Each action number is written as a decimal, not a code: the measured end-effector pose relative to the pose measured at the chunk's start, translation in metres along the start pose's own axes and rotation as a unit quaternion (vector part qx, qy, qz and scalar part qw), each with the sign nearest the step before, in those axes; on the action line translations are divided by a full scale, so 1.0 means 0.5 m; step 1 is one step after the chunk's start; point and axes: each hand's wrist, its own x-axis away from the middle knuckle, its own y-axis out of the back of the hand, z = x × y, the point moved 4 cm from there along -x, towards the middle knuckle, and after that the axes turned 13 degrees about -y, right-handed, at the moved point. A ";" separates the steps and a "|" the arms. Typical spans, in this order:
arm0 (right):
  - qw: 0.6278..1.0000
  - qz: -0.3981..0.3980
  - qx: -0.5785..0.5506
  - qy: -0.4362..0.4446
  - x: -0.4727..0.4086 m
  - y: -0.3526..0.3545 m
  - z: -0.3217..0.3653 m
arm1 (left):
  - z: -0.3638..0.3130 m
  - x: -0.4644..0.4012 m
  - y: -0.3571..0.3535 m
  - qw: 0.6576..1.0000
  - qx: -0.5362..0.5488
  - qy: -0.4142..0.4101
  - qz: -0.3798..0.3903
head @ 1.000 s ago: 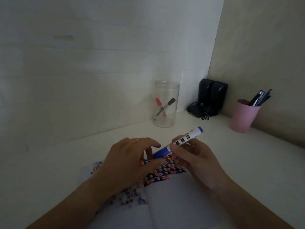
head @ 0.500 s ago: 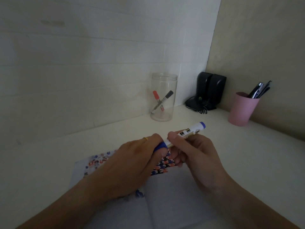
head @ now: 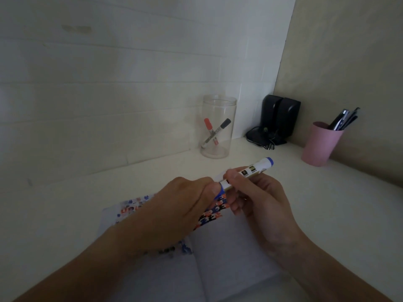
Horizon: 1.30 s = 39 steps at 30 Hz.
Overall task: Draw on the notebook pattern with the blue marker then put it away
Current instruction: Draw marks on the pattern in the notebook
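I hold the blue marker (head: 253, 170), a white barrel with a blue end, above the open notebook (head: 229, 247). My right hand (head: 259, 205) grips the barrel. My left hand (head: 181, 210) is closed over the blue cap at the marker's near end, and a thin gap of white barrel shows between cap and body. The notebook lies open on the white desk, with a blue, orange and black pattern (head: 214, 211) across the top of its pages. My hands and forearms hide much of the pattern.
A clear jar (head: 218, 127) holding a red and a black marker stands by the back wall. To its right sit black speakers (head: 280, 118) with cables, and a pink cup (head: 319, 147) of pens by the side wall.
My left hand moved from resting on the notebook to closing around the marker's blue cap. Both hands rose slightly with the marker.
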 end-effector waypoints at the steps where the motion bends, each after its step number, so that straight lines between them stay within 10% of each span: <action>1: 1.000 -0.015 0.001 -0.006 -0.003 0.002 -0.003 | 0.006 0.004 -0.004 0.999 0.016 0.018 0.029; 7: 0.994 -0.107 -0.021 -0.021 -0.005 0.073 0.004 | 0.024 0.032 0.013 0.983 -0.181 -0.001 0.032; 39: 0.951 -0.093 0.294 -0.028 -0.018 0.088 -0.055 | 0.089 0.065 -0.034 0.996 0.006 0.055 0.068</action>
